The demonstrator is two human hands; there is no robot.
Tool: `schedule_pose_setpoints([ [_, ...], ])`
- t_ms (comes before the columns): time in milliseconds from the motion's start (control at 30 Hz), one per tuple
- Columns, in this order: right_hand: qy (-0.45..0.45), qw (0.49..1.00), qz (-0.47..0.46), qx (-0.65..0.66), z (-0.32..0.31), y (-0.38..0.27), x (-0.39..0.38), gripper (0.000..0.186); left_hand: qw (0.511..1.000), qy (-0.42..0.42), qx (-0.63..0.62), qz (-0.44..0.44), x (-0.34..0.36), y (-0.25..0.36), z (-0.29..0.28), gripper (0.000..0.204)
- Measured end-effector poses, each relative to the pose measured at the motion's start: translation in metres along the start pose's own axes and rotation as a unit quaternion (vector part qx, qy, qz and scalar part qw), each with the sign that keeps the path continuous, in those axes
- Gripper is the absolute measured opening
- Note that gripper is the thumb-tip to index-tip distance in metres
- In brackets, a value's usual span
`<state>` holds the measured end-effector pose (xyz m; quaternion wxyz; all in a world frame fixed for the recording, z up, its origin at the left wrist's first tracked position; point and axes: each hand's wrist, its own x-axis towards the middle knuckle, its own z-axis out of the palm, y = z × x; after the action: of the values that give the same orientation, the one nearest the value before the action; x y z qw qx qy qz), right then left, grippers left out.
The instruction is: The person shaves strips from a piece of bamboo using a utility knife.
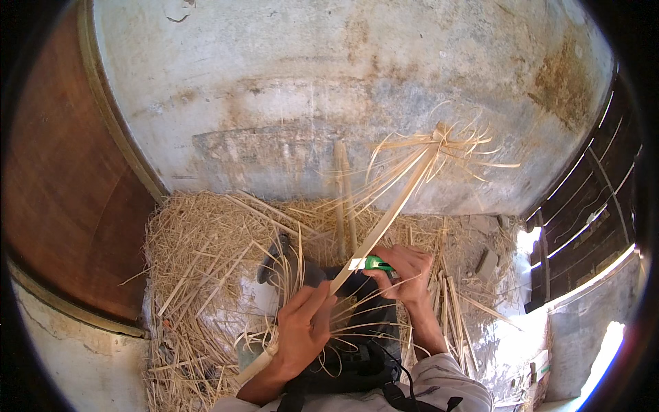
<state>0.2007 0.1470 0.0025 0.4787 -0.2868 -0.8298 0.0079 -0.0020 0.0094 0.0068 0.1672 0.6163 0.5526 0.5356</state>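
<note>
Holding a pale bamboo strip [391, 211] slantwise, far end raised before the stained wall [274, 82]. Left hand [305, 323] wraps round its lower part; right hand [405, 271] grips a green-handled cutter [377, 263], pale front end at the strip's middle. Work looks partway: thin curls [456, 147] fan out from the far end, apparently attached, so seem left to come off; total left, can't tell. Shavings [192, 226] lie heaped below; loose sticks [449, 309] at right.
</note>
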Motion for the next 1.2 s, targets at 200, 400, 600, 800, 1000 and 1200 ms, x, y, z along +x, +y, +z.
schedule_pose_setpoints([
  [200, 0.054, 0.998, 0.009, 0.032, 0.005, 0.013, 0.005, 0.030, 1.000, -0.001, 0.001, -0.009, -0.008, -0.005, 0.000, 0.028],
  [400, -0.010, 1.000, 0.018, -0.017, -0.001, 0.015, 0.007, 0.030, 0.999, -0.008, 0.002, -0.042, -0.010, -0.003, -0.004, 0.025],
  [600, 0.008, 1.000, -0.001, -0.014, -0.002, 0.023, 0.019, 0.026, 0.999, -0.009, 0.000, -0.037, -0.016, -0.012, -0.008, 0.023],
  [800, 0.090, 0.971, 0.209, -0.066, -0.005, 0.078, 0.004, 0.029, 0.995, -0.050, 0.032, -0.075, -0.026, -0.016, -0.016, 0.024],
  [1000, -0.001, 0.983, 0.183, -0.031, -0.021, 0.069, 0.021, 0.030, 0.992, -0.016, 0.017, -0.127, -0.039, -0.022, -0.018, 0.027],
  [1200, -0.034, 0.933, 0.270, 0.234, -0.010, 0.066, -0.015, 0.042, 0.993, 0.014, 0.037, -0.112, -0.026, -0.018, -0.025, 0.026],
])
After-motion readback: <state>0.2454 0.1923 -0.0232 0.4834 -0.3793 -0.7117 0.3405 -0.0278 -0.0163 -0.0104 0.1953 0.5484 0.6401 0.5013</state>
